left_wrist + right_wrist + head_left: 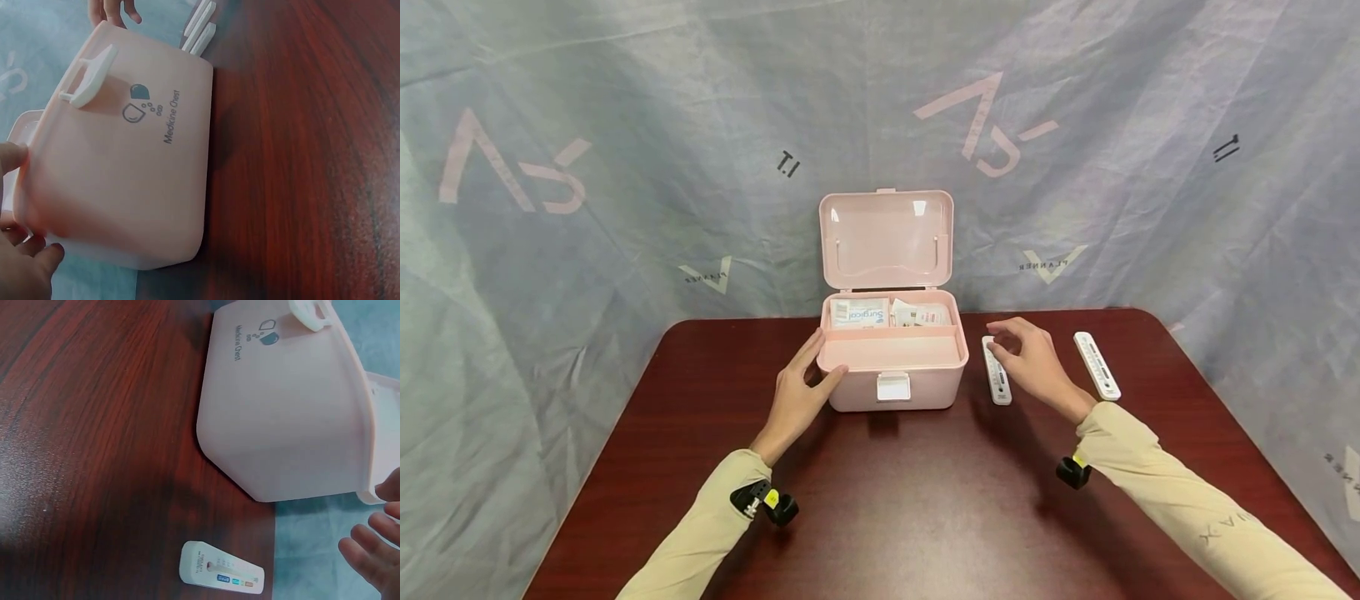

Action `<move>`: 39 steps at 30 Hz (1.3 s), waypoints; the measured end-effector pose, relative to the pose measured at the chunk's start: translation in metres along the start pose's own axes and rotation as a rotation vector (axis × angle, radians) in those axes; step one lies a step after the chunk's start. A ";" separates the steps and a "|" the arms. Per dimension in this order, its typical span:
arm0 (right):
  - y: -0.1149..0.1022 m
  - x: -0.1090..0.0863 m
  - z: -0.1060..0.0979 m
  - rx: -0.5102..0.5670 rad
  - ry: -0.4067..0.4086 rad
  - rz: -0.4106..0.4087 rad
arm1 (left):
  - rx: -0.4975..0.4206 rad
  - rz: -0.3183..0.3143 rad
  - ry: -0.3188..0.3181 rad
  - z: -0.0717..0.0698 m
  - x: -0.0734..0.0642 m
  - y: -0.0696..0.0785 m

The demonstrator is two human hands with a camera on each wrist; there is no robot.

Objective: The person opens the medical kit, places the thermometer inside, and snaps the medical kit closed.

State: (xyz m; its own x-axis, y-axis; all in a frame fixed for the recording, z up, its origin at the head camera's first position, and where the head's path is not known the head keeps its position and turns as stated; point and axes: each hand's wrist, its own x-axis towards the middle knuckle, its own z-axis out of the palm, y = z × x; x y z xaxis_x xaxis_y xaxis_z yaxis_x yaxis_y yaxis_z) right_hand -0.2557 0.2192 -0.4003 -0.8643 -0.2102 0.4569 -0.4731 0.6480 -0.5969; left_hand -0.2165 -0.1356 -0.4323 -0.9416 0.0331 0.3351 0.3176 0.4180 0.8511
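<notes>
A pink medicine chest [925, 390] stands on the table with its lid [887, 242] raised. My left hand [795, 400] holds its front left corner, thumb at the front rim and fingers against the left side. In the left wrist view, the chest's printed front [131, 150] and white latch [92, 78] show. To the chest's right lies a white thermometer [997, 379], flat on the table. Above its far end hovers my right hand [1033, 362], fingers loosely bent and thumb apart, holding nothing visible. A second white thermometer [1097, 367] lies farther right.
Inside the chest's back compartments are a packet marked "Surgical" [859, 312] and some small white packets [917, 315]; a pink tray [891, 350] fills the front. A grey cloth [737, 167] hangs behind the dark red wooden table [910, 500].
</notes>
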 end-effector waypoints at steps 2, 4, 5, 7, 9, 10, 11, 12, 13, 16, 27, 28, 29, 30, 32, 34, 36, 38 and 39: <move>0.001 -0.002 0.000 -0.005 0.003 0.010 | -0.013 0.004 -0.005 0.000 0.000 -0.002; 0.002 -0.004 0.001 -0.008 0.003 0.022 | -0.026 0.010 -0.006 0.000 0.000 -0.003; 0.003 -0.005 0.002 -0.006 0.000 0.028 | -0.031 0.012 -0.005 0.000 0.000 -0.003; 0.004 -0.008 0.003 -0.004 -0.002 0.036 | -0.038 0.016 0.001 0.000 0.000 -0.004; 0.006 -0.009 0.004 -0.001 0.001 0.043 | -0.040 0.021 0.006 0.001 0.000 -0.004; 0.007 -0.010 0.005 0.001 0.004 0.047 | -0.041 0.023 0.010 0.001 0.000 -0.004; 0.007 -0.011 0.005 0.005 0.009 0.049 | -0.042 0.026 0.014 0.001 0.000 -0.005; 0.008 -0.011 0.006 0.006 0.015 0.050 | -0.042 0.028 0.019 0.002 0.000 -0.005; 0.009 -0.012 0.006 0.005 0.020 0.052 | -0.042 0.032 0.024 0.002 0.000 -0.005; 0.011 -0.013 0.008 0.007 0.038 0.052 | -0.042 0.037 0.037 0.002 0.000 -0.001; 0.015 -0.023 0.015 0.007 0.088 0.126 | -0.036 0.017 0.033 -0.004 -0.008 0.036; 0.016 -0.024 0.016 0.004 0.095 0.137 | -0.034 0.014 0.033 -0.004 -0.008 0.037; 0.016 -0.025 0.017 0.001 0.101 0.147 | -0.031 0.011 0.032 -0.004 -0.008 0.037; 0.017 -0.026 0.017 0.002 0.107 0.155 | -0.031 0.008 0.033 -0.004 -0.009 0.036; 0.017 -0.028 0.019 0.001 0.116 0.173 | -0.047 0.013 0.042 -0.003 -0.009 0.035; 0.018 -0.029 0.019 0.001 0.122 0.180 | -0.062 0.016 0.048 -0.003 -0.009 0.034; 0.019 -0.032 0.019 -0.005 0.126 0.181 | -0.077 0.023 0.054 -0.002 -0.009 0.033; 0.021 -0.034 0.020 -0.016 0.130 0.179 | -0.085 0.026 0.056 -0.002 -0.008 0.033; 0.022 -0.036 0.020 -0.022 0.132 0.180 | -0.085 0.025 0.056 -0.001 -0.008 0.033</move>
State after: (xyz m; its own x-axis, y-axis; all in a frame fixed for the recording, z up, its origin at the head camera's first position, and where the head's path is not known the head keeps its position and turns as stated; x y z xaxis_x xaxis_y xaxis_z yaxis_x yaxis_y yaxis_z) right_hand -0.2389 0.2261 -0.4430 -0.9039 0.0068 0.4277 -0.3085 0.6822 -0.6628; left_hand -0.1981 -0.1236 -0.4068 -0.9262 -0.0091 0.3768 0.3517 0.3390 0.8726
